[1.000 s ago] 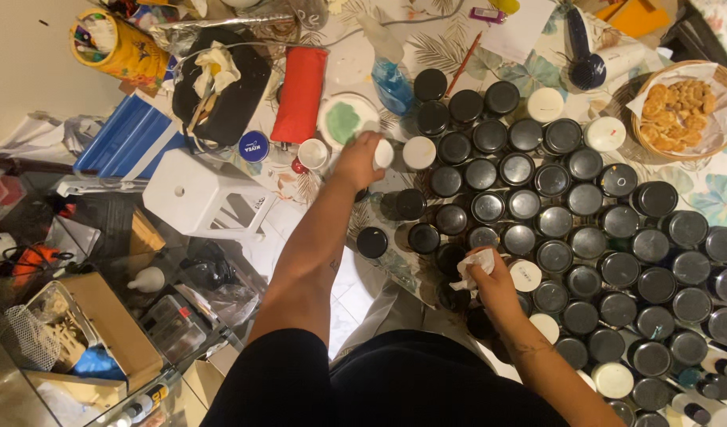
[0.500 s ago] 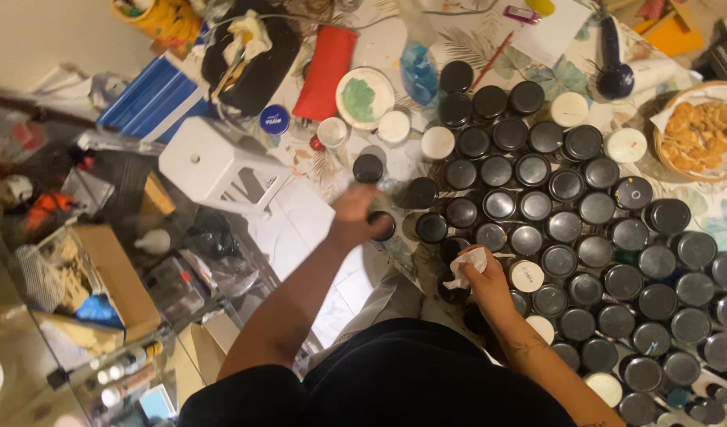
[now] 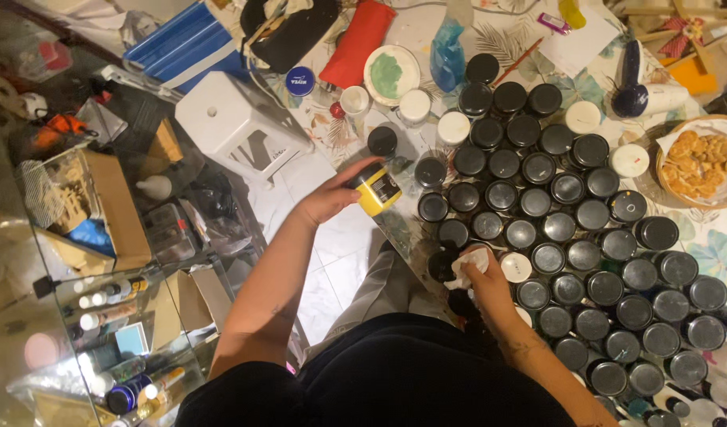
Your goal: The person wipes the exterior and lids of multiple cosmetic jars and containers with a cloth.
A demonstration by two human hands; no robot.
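- Your left hand has the yellow jar with its black lid, held off the near left edge of the bench, above the white floor tiles; the grip is wrapped closed around the jar's side.
- Your right hand is closed on a crumpled white cloth, pressed among the jars at the near edge of the bench.
- It looks like the wiping step: one jar lifted out, cloth ready. The next move seems to call for bringing jar and cloth together, keeping the jar upright.
- To the right stands a dense field of black-lidded jars, packed close, with a few white-lidded jars at the far left of the cluster.
- Further out: a white stool to the left, a basket of biscuits far right.
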